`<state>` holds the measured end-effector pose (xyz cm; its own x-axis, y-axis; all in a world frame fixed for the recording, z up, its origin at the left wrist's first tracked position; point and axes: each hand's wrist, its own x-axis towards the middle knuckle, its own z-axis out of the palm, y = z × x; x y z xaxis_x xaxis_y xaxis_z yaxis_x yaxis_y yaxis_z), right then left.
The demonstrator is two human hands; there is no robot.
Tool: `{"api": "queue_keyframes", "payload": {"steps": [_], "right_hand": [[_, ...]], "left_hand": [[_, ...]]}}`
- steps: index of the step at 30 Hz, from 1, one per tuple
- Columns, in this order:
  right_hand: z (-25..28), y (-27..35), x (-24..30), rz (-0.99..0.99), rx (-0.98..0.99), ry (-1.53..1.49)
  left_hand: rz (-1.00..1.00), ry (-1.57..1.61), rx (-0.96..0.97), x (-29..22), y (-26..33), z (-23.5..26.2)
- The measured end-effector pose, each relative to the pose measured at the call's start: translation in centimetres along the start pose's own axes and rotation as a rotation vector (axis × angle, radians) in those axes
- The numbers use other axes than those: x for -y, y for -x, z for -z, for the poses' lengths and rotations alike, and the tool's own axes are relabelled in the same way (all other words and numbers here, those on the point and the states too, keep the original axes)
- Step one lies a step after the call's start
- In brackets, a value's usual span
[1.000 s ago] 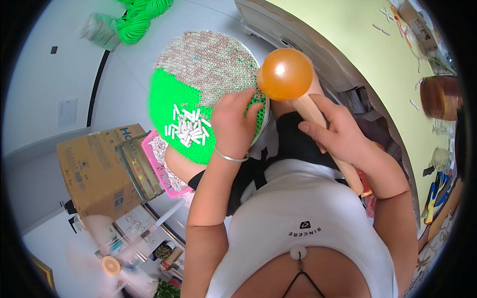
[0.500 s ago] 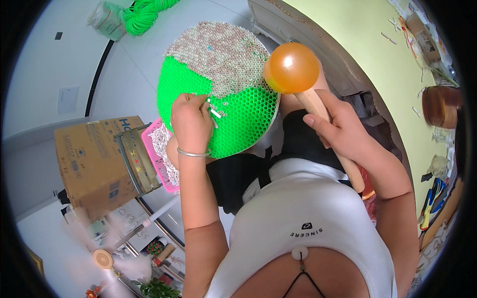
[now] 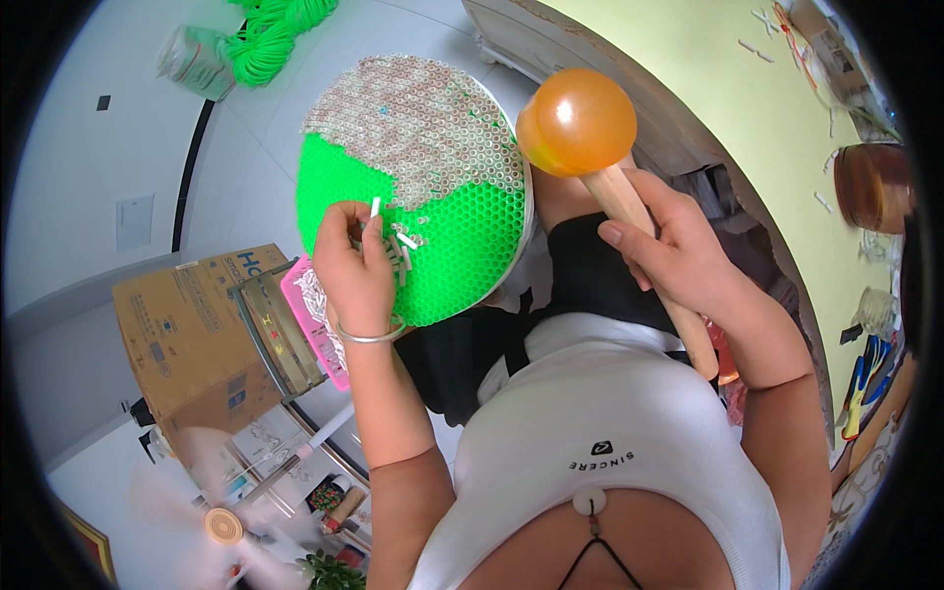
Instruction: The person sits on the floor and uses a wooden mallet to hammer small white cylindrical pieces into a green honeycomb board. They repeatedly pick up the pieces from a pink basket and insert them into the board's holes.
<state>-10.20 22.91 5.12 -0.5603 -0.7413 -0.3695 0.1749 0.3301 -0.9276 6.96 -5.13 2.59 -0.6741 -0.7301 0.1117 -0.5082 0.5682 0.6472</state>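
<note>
Left hand (image 3: 356, 270) pinches tube (image 3: 376, 206) — right hand (image 3: 678, 244) grips mallet (image 3: 580, 123).

Room above green disc (image 3: 464, 251), mallet (image 3: 578, 123) rightward

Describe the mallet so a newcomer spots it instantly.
Start at the large round green board. Just to its right, the right hand grips the mallet by its pale wooden handle. Its glossy, rounded orange head sets it apart from the small white tubes.

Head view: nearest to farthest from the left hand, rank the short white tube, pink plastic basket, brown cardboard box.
1. Short white tube, pinched in the left hand.
2. Pink plastic basket, at lower left.
3. Brown cardboard box, farther left.
</note>
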Motion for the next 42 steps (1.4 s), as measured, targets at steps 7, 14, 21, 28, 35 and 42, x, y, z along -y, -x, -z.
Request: {"api": "queue_keyframes", "payload": {"steps": [7,14,21,28,35,42], "right_hand": [[0.4,-0.2,-0.7,-0.035,0.006,-0.016],[1.0,-0.1,-1.0,-0.056,-0.011,-0.012],[1.0,-0.2,-1.4,-0.021,-0.011,0.006],[0.8,0.0,-0.7,-0.102,0.051,0.041],[-0.1,1.0,1.7,0.1,0.134,0.185],[-1.6,0.2,0.2,0.24,0.135,0.696]], "left_hand": [[-0.274,0.335,0.139,-5.6,2.7,-6.7],[-0.379,0.214,0.025,-5.4,3.0,-8.5],[-0.567,0.096,-0.013,-5.8,2.2,-8.8],[-0.602,0.053,-0.031,-5.4,2.2,-9.3],[-0.509,0.069,-0.043,-5.2,2.9,-7.5],[-0.358,-0.157,-0.14,-0.6,3.0,-0.9]]}}
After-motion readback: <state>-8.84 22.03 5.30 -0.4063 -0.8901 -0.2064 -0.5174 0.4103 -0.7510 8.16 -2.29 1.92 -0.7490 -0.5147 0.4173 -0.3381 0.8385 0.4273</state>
